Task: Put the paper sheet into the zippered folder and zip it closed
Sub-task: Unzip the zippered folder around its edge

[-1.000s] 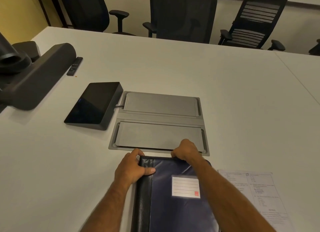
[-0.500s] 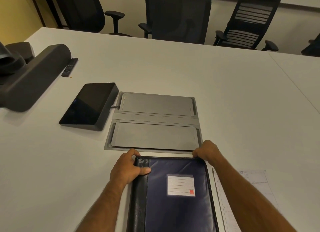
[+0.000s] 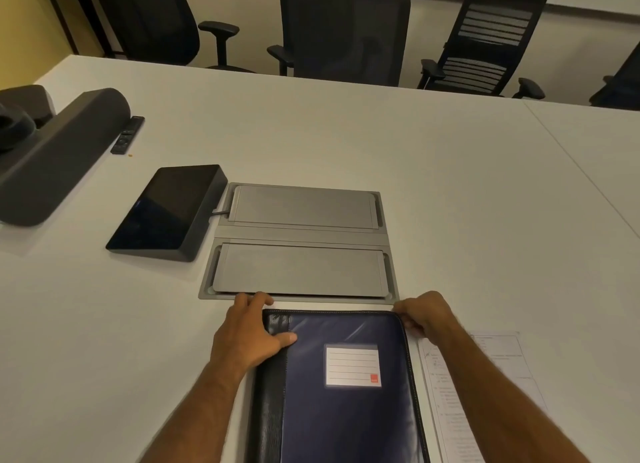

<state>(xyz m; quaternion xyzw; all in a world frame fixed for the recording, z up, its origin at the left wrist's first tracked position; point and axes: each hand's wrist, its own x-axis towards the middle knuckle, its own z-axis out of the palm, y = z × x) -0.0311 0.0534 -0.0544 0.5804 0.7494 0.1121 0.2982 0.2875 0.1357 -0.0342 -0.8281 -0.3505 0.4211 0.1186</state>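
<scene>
In the head view, the left hand [image 3: 250,334] clasps the far-left corner of the flat navy-blue zippered folder with a black spine [image 3: 341,390], thumb pressed on the cover. The right hand [image 3: 424,312] curls at its far-right corner; what its fingers pinch cannot be told. The white printed paper sheet [image 3: 485,390] lies on the white table [image 3: 450,203], just right of the folder.

Glossy navy leatherette on the zippered folder [image 3: 349,410], grained black spine [image 3: 268,393]. Thin printed paper sheet [image 3: 460,403] beside it. Matt white table [image 3: 450,185], brushed grey metal cable hatch [image 3: 301,241], glossy black touch panel [image 3: 162,213].
</scene>
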